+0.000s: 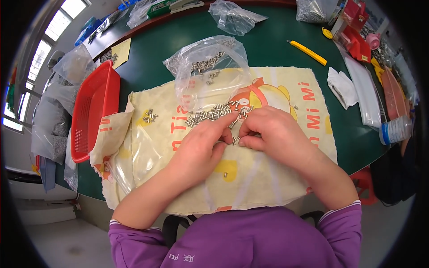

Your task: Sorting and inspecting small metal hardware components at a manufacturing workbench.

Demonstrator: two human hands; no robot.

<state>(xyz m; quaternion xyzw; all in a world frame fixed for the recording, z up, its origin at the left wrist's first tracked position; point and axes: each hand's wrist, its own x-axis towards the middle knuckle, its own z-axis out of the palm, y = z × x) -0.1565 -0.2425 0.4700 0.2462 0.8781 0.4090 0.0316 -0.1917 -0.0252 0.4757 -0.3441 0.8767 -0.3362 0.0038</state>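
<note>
The small, silver-coloured, cylindrical metal pieces (210, 113) lie in a loose heap on a cream cloth printed with red lettering and a cartoon figure (286, 174), just ahead of the hands; a few sit between the fingertips. Each should be light, rigid and hard to damage, but its smooth round side probably rolls or slips easily. Pinching across the middle of the barrel, thumb against fingertip, looks surest; the soft cloth should curb rolling.

The right hand (272, 129) has thumb and forefinger drawn close beside those few pieces; whether its grip holds one, I cannot tell. The left hand (199, 145) is partly curled, forefinger reaching the heap's edge, thumb apart; its palm is hidden, so anything held there cannot be told.

Beyond the heap, a limp, clear plastic bag (185, 85) contains more pieces. A red, slotted plastic basket (85, 134) stands leftward on the dark-green bench (272, 49).
</note>
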